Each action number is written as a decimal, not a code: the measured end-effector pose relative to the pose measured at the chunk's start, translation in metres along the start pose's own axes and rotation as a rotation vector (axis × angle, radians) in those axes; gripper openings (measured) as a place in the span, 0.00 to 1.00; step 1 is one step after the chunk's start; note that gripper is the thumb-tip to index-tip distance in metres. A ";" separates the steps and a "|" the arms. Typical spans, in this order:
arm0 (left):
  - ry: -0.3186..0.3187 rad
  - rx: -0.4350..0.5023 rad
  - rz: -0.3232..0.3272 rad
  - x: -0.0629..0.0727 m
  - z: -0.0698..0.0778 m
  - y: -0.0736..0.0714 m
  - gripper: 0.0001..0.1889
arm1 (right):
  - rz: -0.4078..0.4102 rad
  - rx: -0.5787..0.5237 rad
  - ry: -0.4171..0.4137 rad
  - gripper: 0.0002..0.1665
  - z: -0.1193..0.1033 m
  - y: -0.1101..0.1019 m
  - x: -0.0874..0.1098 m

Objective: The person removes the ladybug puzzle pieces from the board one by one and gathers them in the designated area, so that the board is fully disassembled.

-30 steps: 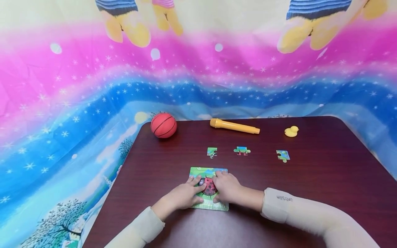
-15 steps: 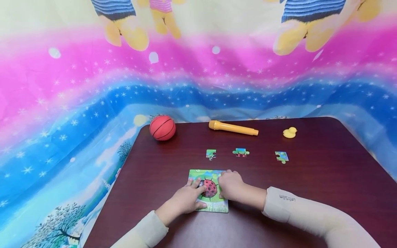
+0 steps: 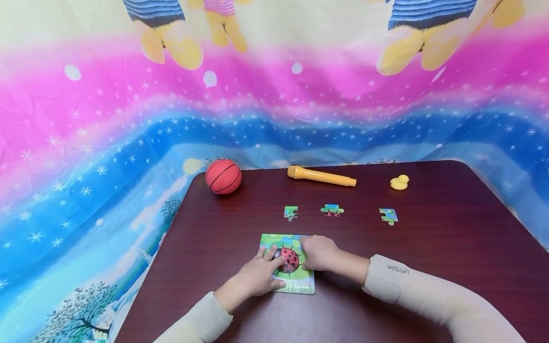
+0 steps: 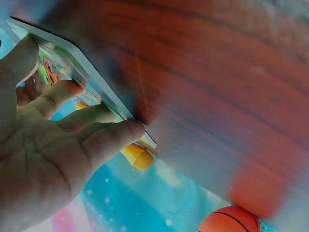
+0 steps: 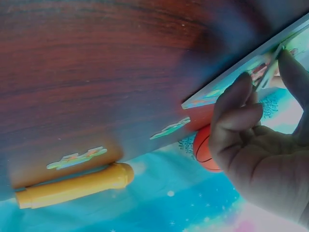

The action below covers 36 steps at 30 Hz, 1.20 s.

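A ladybug jigsaw puzzle in a thin flat tray [image 3: 300, 287] lies on the table in the head view. My left hand [image 3: 256, 275] rests on its left side, fingers spread over the ladybug's head and the thumb near the lower edge. In the left wrist view those fingers [image 4: 104, 116] reach across the tray's rim. My right hand [image 3: 319, 252] is at the puzzle's upper right part, fingers curled. The right wrist view shows it pinching a puzzle piece [image 5: 267, 72] tilted up on edge between thumb and fingertips. The back of the hand hides this piece in the head view.
Three loose puzzle pieces lie beyond the tray: one at left [image 3: 290, 213], one in the middle [image 3: 332, 210], one at right [image 3: 388, 215]. Behind them are a small red basketball [image 3: 223, 176], a yellow toy microphone [image 3: 321, 176] and a yellow rubber duck [image 3: 400, 182]. A printed curtain [image 3: 274, 95] hangs behind.
My right hand has drawn back rightward off the ladybug and its fingers have curled in, so more of the picture shows. The left hand stays on the puzzle. The head view has shifted slightly.
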State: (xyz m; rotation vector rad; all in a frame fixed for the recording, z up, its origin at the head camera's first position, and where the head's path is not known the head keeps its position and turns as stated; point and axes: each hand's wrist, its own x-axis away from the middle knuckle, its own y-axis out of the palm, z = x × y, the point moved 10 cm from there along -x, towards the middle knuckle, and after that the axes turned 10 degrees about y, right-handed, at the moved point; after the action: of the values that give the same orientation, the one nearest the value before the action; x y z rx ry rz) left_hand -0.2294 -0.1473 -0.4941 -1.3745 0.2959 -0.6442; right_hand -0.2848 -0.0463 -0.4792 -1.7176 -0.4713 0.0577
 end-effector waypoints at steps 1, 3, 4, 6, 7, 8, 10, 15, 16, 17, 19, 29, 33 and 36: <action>-0.002 0.002 -0.003 0.000 0.000 0.000 0.32 | -0.008 -0.038 -0.002 0.21 0.001 0.001 0.000; -0.007 0.009 -0.009 0.001 0.000 0.000 0.32 | -0.021 -0.107 -0.007 0.21 0.002 0.001 -0.001; -0.011 0.012 -0.012 0.001 0.000 0.000 0.32 | -0.026 -0.138 -0.012 0.20 0.001 0.000 -0.002; -0.012 0.012 -0.012 0.001 0.000 -0.001 0.32 | -0.036 -0.201 -0.024 0.19 0.001 -0.001 -0.003; -0.014 0.012 -0.012 0.000 0.000 -0.001 0.32 | -0.046 -0.234 -0.028 0.18 0.000 -0.001 -0.004; -0.015 0.011 -0.013 0.000 0.000 -0.001 0.32 | -0.053 -0.263 -0.033 0.18 0.000 -0.002 -0.005; -0.017 0.007 -0.014 0.000 0.000 -0.001 0.32 | -0.071 -0.320 -0.054 0.14 -0.003 -0.003 -0.005; -0.023 0.015 -0.020 0.001 -0.001 0.001 0.32 | -0.122 -0.418 -0.124 0.03 -0.008 -0.003 -0.005; -0.024 0.018 -0.021 0.001 -0.001 0.002 0.32 | -0.130 -0.427 -0.133 0.02 -0.008 -0.002 -0.005; -0.024 0.020 -0.022 0.001 -0.001 0.002 0.32 | -0.137 -0.435 -0.137 0.02 -0.008 -0.002 -0.005; -0.027 0.021 -0.022 0.001 -0.001 0.002 0.32 | -0.152 -0.447 -0.134 0.03 -0.007 -0.001 -0.005; -0.043 0.024 -0.012 0.000 -0.001 0.000 0.32 | -0.204 -0.518 -0.002 0.08 0.015 0.011 -0.015; -0.048 0.035 -0.022 -0.001 -0.001 0.001 0.32 | -0.209 -0.547 -0.019 0.07 0.016 0.010 -0.016; -0.050 0.047 -0.035 -0.001 -0.001 0.001 0.32 | -0.155 -0.504 -0.046 0.07 0.011 0.004 -0.014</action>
State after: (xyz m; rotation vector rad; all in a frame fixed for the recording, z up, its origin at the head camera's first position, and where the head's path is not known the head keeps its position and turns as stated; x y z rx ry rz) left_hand -0.2306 -0.1471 -0.4959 -1.3514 0.2163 -0.6410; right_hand -0.2996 -0.0407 -0.4881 -2.1674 -0.6945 -0.1454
